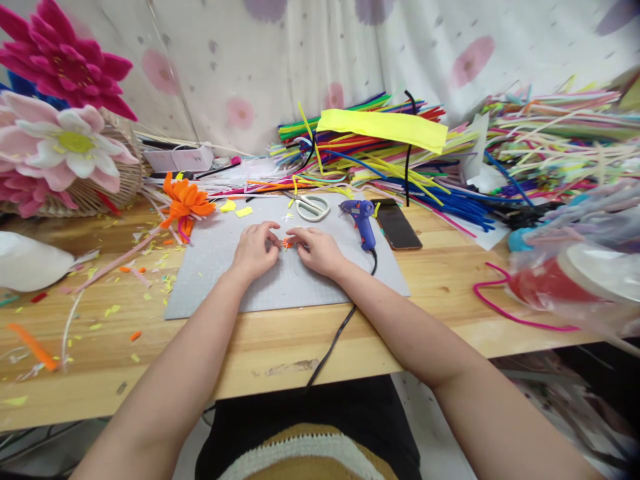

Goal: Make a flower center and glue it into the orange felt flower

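Note:
On the grey mat (200,280), my left hand (256,251) rests with its fingers curved and the thumb apart from them. Facing it, my right hand (319,251) has bent fingers, with a gap between index finger and thumb. Small orange strips (287,243) lie between the two hands, closest to my right fingertips; whether a finger touches them is too small to tell. Scissors with pale handles (313,208) lie just beyond the hands. A purple glue gun (361,220) lies on its side to the right of my right hand.
A black phone (398,225) lies beside the glue gun, whose cable (336,337) runs over the table edge. Bundled pipe cleaners (440,193) fill the back. An orange fuzzy flower (186,202) and yellow scraps (244,212) are at left. A plastic-wrapped spool (560,280) stands right.

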A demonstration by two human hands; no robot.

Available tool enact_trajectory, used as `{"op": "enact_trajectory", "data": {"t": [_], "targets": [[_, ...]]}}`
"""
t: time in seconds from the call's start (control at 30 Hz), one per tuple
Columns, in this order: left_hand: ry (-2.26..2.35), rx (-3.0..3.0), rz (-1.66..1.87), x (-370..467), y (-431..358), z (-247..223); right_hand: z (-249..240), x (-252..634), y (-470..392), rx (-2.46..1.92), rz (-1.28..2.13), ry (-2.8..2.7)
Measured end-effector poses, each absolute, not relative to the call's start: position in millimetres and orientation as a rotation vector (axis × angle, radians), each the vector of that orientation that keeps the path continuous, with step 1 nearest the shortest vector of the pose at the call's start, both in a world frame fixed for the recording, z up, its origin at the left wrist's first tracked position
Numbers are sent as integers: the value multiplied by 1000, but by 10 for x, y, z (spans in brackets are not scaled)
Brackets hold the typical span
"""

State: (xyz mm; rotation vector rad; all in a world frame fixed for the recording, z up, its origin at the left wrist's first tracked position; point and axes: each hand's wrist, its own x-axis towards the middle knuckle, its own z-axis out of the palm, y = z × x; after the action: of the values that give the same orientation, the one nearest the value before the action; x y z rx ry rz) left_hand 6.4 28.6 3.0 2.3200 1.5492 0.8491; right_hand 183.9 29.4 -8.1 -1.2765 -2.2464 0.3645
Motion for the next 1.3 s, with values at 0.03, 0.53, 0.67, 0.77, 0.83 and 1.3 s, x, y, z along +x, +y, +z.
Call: {"op": "enact_trajectory", "data": {"t": [0.03,0.53,0.67,0.77,0.83,1.3], "targets": [[1560,2309,873,60,287,31,-85,1840,295,-1272,362,-2244],[1527,2316,846,37,295,55,-95,1841,301,-1270,364,-2242],[1477,2360,804,44,290,52,-86,1838,298,-1269,370,-2242],[1477,2360,743,50,294,43,-79,1840,296,-1265,377,-2251],[1475,2351,733,51,297,39,-75,1843,294,-1271,382,-2255],[1444,2370,711,55,285,53,-54,1838,282,-1280,391,-2250]]}}
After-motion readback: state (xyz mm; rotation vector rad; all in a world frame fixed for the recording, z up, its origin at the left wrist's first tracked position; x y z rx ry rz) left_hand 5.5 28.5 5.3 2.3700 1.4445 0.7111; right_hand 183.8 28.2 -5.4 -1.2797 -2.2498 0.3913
